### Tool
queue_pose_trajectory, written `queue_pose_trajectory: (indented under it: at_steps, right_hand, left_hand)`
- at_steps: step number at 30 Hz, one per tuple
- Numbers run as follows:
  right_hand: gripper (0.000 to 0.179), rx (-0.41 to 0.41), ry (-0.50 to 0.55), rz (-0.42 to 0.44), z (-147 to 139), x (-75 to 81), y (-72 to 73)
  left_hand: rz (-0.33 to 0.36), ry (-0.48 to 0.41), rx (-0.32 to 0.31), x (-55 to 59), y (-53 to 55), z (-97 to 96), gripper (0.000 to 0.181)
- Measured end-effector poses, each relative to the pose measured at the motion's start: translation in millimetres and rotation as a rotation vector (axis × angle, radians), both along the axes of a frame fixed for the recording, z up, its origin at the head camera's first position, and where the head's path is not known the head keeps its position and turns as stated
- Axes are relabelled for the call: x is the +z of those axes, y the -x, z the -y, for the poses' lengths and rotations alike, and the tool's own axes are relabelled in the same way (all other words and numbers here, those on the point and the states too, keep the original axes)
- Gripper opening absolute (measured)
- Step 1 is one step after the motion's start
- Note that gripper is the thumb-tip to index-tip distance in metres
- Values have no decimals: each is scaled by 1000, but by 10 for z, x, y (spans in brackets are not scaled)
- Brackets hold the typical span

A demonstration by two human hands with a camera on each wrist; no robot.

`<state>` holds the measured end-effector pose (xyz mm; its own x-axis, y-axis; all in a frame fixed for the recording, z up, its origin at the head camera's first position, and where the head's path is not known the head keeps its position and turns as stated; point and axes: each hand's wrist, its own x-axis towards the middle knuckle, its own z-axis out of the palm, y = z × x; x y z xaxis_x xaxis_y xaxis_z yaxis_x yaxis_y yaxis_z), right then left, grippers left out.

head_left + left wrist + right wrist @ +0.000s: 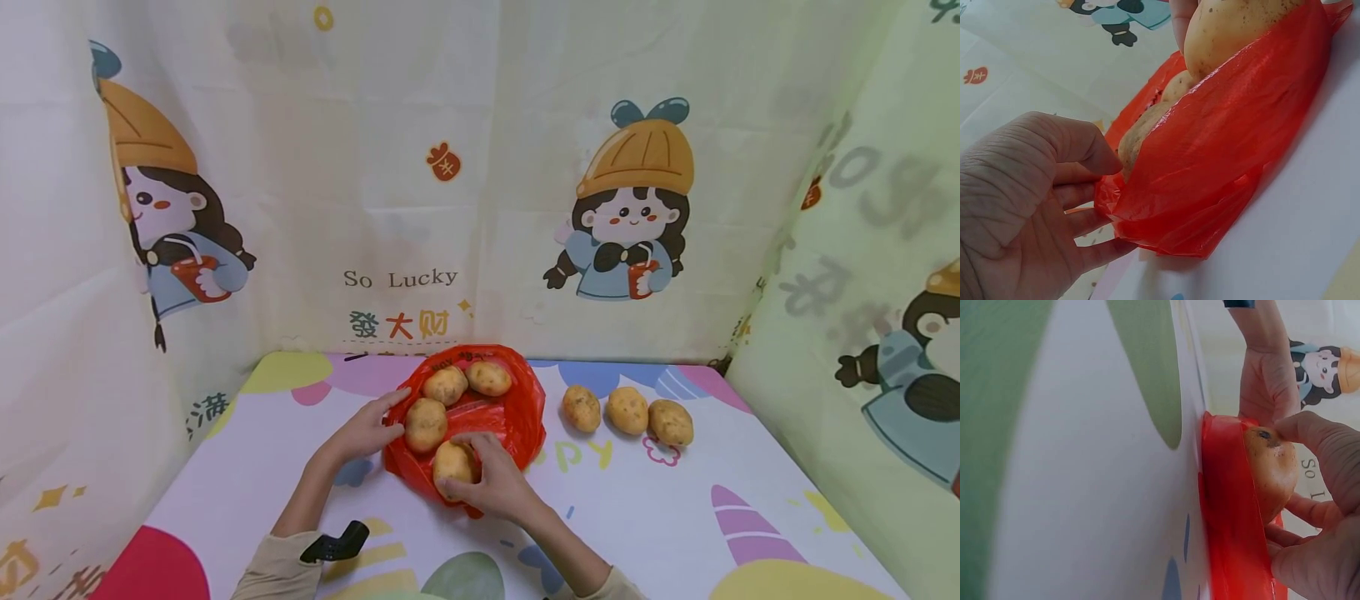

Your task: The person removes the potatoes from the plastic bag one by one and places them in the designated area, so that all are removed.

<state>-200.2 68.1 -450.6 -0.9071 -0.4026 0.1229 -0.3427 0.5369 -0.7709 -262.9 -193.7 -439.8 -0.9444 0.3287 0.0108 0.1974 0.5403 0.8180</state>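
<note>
Just below the middle of the head view, a red plastic bag (529,402) is sitting on the table (637,508) with its mouth spread upward, which is presumably giving both hands easy access from above. At its near edge, the right hand (495,479) is gripping one potato (452,467), thumb on one side and curled fingers on the other, probably because a rounded thing is needing support from both sides; in the right wrist view, the red rim is partly covering it. At the bag's left edge, the left hand (367,429) is resting loosely spread, fingertips touching the outer wall and thumb lying by another potato (426,425); it is likely steadying the thin, floppy plastic, and no firm grip is showing. Two more potatoes (489,377) are lying inside, toward the bag's upper side. Right of the bag, three loose potatoes (627,410) are resting in a close row, seemingly grouped within the right hand's reach.
</note>
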Motion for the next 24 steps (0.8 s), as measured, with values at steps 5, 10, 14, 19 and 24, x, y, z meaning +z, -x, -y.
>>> queue_pose_trajectory:
  at_steps: [5,10,14,19,24]
  right_hand:
    - [57,2,8,-20,-2,-5,1]
    - [55,-5,14,-37,0,-7,2]
    - [53,-18,27,-53,-21,38,2]
    - [52,-42,57,-86,-135,158,35]
    - [52,-97,71,-106,-271,302,74]
  left_hand:
    - [7,-10,6,-2,-10,1,67]
    - [11,-13,9,3,-18,-2,67]
    - [5,-19,3,14,-28,-7,67]
    - [3,-21,3,22,-32,-8,66]
    - [-4,-18,-2,25,-33,-8,66]
